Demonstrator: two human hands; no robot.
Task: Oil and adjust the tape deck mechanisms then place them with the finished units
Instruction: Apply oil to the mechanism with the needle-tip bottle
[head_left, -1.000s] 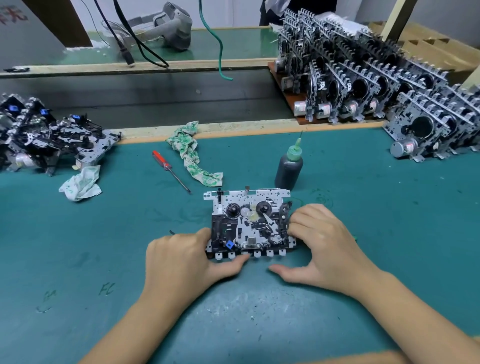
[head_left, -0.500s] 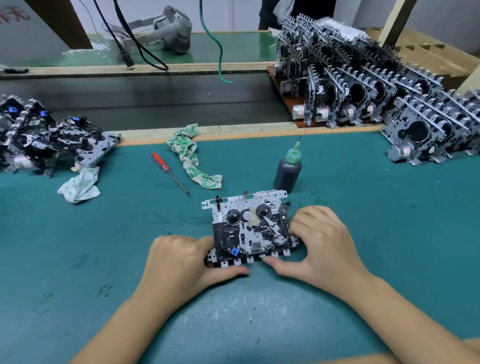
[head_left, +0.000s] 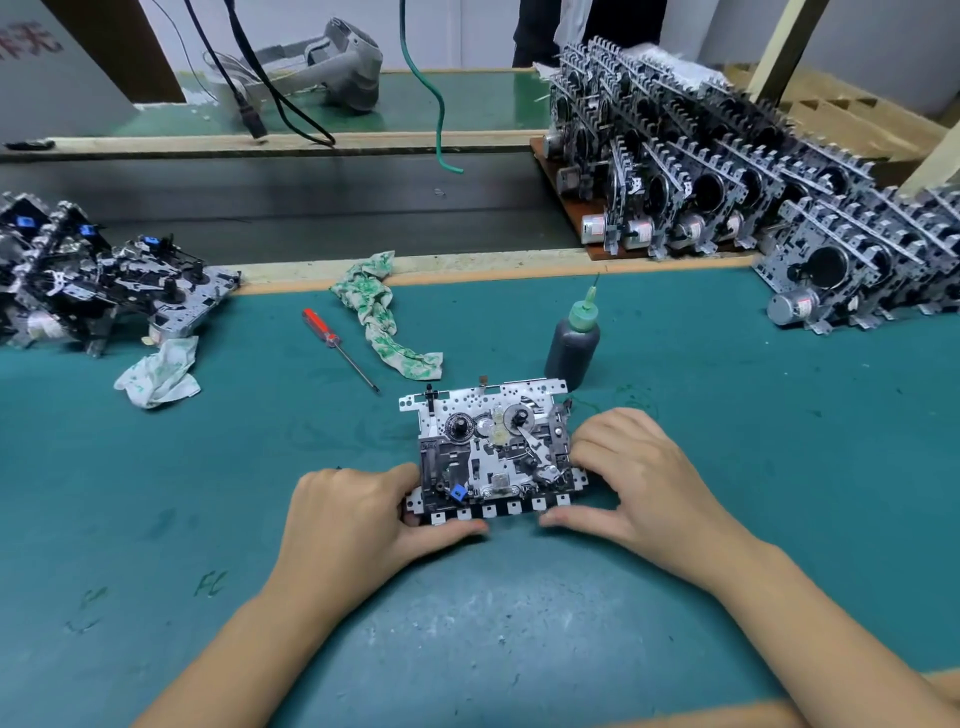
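Hands frame one tape deck mechanism (head_left: 496, 449) lying flat on the green worktop (head_left: 727, 467), directly in front of me. My left hand (head_left: 353, 525) has a curled grip on its near left corner, thumb along the front edge. My right hand (head_left: 636, 478) grips the right side, fingers curled over the edge, thumb against the front row of tabs. A dark oil bottle (head_left: 574, 345) with a green needle cap stands upright just behind the mechanism. A red-handled screwdriver (head_left: 337, 348) and a crumpled rag (head_left: 384, 319) lie further back to the left. Rows of upright finished units (head_left: 727, 176) fill the far right; a loose pile of mechanisms (head_left: 98, 280) sits far left.
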